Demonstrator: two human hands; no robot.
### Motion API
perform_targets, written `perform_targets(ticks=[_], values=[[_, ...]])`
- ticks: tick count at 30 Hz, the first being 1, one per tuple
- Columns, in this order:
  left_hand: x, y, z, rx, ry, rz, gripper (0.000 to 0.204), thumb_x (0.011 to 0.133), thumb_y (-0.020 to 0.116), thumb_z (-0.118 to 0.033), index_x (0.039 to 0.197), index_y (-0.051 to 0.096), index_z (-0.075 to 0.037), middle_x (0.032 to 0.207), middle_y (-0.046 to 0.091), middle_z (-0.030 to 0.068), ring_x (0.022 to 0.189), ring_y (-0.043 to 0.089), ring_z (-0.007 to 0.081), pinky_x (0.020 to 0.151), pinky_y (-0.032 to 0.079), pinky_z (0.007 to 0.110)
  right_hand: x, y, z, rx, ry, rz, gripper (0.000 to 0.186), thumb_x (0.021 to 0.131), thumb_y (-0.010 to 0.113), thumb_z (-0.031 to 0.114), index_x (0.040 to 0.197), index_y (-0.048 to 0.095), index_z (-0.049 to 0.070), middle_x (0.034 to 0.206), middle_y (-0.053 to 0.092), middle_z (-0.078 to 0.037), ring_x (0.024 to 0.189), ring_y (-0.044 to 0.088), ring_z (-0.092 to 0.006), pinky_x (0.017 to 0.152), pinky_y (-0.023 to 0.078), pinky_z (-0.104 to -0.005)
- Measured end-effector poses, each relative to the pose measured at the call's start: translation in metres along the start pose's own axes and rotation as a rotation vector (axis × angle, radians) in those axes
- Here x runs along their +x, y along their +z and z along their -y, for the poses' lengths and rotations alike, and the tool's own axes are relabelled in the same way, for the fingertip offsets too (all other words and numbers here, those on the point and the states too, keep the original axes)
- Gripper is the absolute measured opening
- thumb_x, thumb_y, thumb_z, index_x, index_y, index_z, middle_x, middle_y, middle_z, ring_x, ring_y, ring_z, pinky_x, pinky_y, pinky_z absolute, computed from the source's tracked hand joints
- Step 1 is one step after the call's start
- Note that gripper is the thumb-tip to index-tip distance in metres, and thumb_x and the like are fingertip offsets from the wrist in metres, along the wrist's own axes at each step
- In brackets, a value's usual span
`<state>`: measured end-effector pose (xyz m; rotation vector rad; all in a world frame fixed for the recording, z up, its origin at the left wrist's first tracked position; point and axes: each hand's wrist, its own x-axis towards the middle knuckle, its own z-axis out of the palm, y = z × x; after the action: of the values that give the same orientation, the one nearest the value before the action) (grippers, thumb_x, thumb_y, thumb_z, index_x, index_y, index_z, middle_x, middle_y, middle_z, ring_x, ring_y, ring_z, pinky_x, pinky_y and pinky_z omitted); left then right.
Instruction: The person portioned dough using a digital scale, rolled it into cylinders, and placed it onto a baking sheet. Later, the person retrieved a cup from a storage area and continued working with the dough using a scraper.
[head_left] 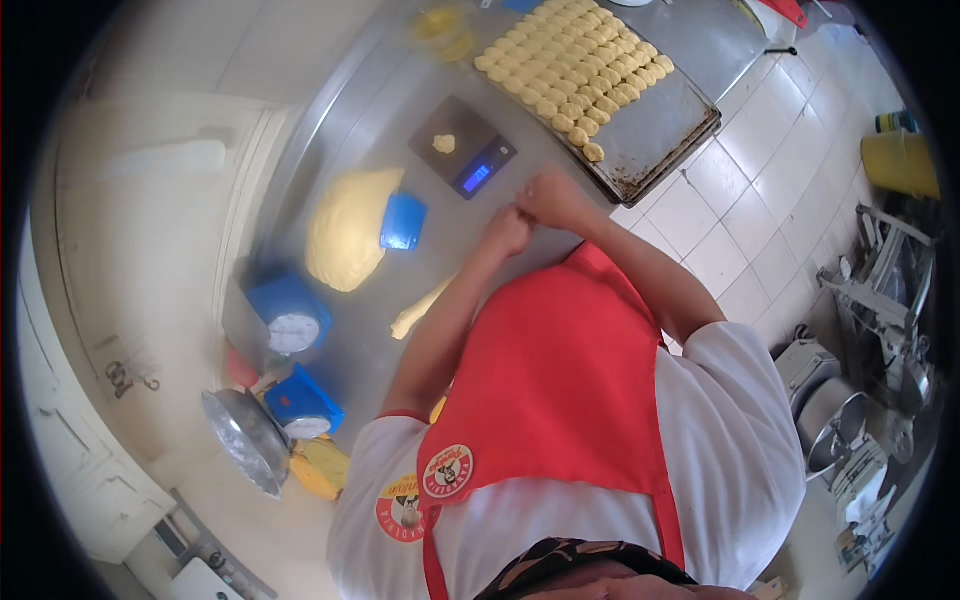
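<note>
My left hand (508, 231) and my right hand (553, 199) meet over the metal table, fingers curled in and nearly touching. Whatever is between the fingers is too small or hidden to make out. Just beyond them sits a digital kitchen scale (475, 160) with a lit blue display and a small lump of dough (444, 144) on its plate. To the left lies a big smooth mass of yellow dough (345, 230), and a blue dough scraper (403, 221) rests against its right side. A strip of dough (418, 312) lies beside my left forearm, which partly hides it.
At the far right, a baking tray (650, 150) carries rows of shaped dough pieces (575, 65). Two blue dial scales (295, 315) and a metal bowl (243, 440) stand at the left. A blurred yellow object (443, 33) is at the back; pots (835, 425) stand at the right.
</note>
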<state>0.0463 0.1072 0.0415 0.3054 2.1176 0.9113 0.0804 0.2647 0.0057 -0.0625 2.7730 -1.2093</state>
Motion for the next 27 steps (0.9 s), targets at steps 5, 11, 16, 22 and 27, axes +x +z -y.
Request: perform_targets(ticks=[5,11,16,22,27], values=[[0.006,-0.049,0.151,-0.666,-0.52,-0.199,0.028,0.093,0.066,-0.03,0.1,0.062,-0.003,0.076,0.06,0.0054,0.063,0.06,0.0193,0.055,0.051,0.034,-0.046,-0.054,-0.004,0.913,0.428,0.065,0.034,0.093,0.062,0.031,0.104,0.072,0.001,0.085,0.069,-0.007,0.077,0.063,-0.0179,0.072,0.053,-0.0362],[-0.013,-0.078,0.175,-0.132,-0.265,-0.457,0.037,0.088,0.074,-0.028,0.109,0.062,0.001,0.085,0.064,0.0075,0.075,0.064,0.0227,0.078,0.054,0.037,-0.02,-0.083,-0.132,0.34,0.482,-0.379,0.043,0.092,0.067,0.03,0.123,0.061,0.001,0.1,0.068,-0.012,0.095,0.066,-0.0306,0.082,0.053,-0.0444],[-0.04,-0.064,0.184,0.601,0.034,-0.58,0.061,0.087,0.074,-0.03,0.136,0.052,-0.001,0.113,0.065,0.0199,0.107,0.064,0.0383,0.095,0.05,0.047,-0.006,-0.053,-0.069,0.047,0.502,-0.767,0.047,0.092,0.066,0.041,0.119,0.065,0.002,0.114,0.063,-0.023,0.11,0.063,-0.0353,0.09,0.052,-0.0471],[-0.056,-0.002,0.059,-0.013,0.205,-0.25,0.056,0.088,0.071,-0.021,0.136,0.051,-0.002,0.112,0.066,0.0223,0.103,0.065,0.0395,0.089,0.051,0.048,-0.007,0.031,0.044,0.456,0.561,0.484,0.043,0.087,0.067,0.039,0.093,0.071,-0.003,0.087,0.071,-0.026,0.083,0.07,-0.0377,0.078,0.056,-0.0432],[-0.016,-0.015,0.092,0.19,0.154,-0.322,0.042,0.088,0.068,-0.018,0.125,0.059,0.0,0.104,0.067,0.0284,0.096,0.066,0.0455,0.082,0.052,0.05,0.015,0.05,0.057,0.169,0.12,0.044,0.046,0.093,0.059,0.042,0.088,0.074,-0.001,0.084,0.071,-0.024,0.079,0.07,-0.0406,0.074,0.056,-0.0494]])
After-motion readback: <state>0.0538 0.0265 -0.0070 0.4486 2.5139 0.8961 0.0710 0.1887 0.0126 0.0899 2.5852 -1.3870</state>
